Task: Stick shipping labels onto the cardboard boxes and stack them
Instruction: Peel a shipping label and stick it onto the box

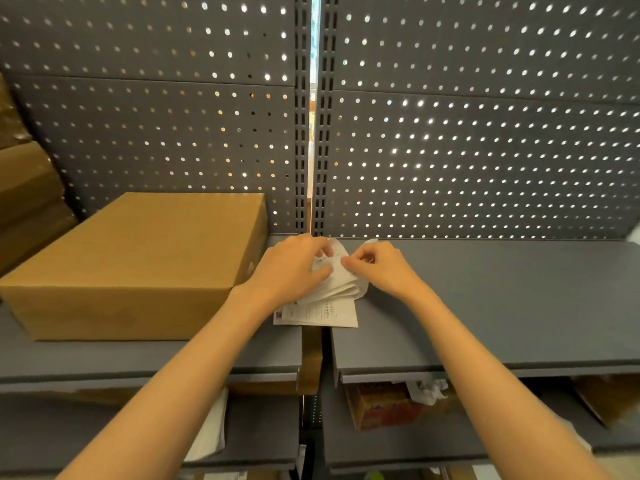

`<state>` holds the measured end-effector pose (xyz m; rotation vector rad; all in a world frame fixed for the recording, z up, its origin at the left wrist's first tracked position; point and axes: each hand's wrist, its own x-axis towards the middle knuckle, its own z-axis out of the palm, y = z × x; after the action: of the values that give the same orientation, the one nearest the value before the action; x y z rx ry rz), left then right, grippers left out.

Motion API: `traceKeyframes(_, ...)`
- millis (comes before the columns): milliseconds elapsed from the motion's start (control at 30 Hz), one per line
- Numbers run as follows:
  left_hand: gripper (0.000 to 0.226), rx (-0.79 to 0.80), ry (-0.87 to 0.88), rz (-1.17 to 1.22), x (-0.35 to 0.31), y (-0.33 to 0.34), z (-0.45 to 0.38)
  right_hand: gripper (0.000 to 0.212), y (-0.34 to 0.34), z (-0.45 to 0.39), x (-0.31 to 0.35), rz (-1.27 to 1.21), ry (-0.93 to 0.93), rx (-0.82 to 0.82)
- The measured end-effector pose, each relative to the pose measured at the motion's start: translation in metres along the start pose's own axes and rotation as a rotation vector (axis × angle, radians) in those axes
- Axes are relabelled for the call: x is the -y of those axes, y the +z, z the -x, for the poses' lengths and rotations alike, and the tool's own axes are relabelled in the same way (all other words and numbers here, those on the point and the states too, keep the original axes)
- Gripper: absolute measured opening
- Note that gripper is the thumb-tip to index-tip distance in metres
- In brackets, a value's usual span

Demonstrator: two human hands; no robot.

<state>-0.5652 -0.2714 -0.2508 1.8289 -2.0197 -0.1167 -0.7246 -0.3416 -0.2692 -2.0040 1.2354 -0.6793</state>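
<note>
A plain brown cardboard box [138,265] lies flat on the left grey shelf. Just right of it, over the gap between the two shelves, sits a stack of white shipping labels [322,311]. My left hand [291,268] holds the stack's upper part with curled fingers and thumb. My right hand [377,268] pinches the edge of the top label at the stack's right side. The upper end of the stack is curled up between both hands. No label shows on the box's visible faces.
More brown boxes [24,188] are piled at the far left. Grey pegboard [485,133] backs the shelves [502,306]. The lower shelf holds a red printed box [381,407], crumpled paper and another cardboard box [609,400].
</note>
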Motion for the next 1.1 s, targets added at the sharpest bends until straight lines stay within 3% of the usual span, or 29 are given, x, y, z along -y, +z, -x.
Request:
traceKeyframes(233, 0.025, -0.138, 0.128, 0.146, -0.003, -0.013, -0.004, 0.028, -0.014, -0.001, 0.031, -0.232, -0.037, 0.005)
traceKeyframes(500, 0.027, -0.202, 0.104, 0.225, 0.006, -0.035, -0.007, 0.029, -0.017, -0.006, 0.051, -0.395, -0.034, 0.086)
traceKeyframes(667, 0.028, -0.209, 0.123, 0.255, 0.01, -0.039, -0.007, 0.02, -0.018, -0.005, 0.054, -0.394, -0.056, 0.113)
traceKeyframes(900, 0.018, -0.254, 0.143, 0.294, 0.018, -0.037, -0.011, 0.028, -0.024, 0.0, 0.055, -0.441, -0.111, 0.178)
traceKeyframes(1100, 0.03, -0.236, 0.123, 0.298, 0.018, -0.036, -0.013, 0.024, -0.022, -0.002, 0.052, -0.482, -0.131, 0.107)
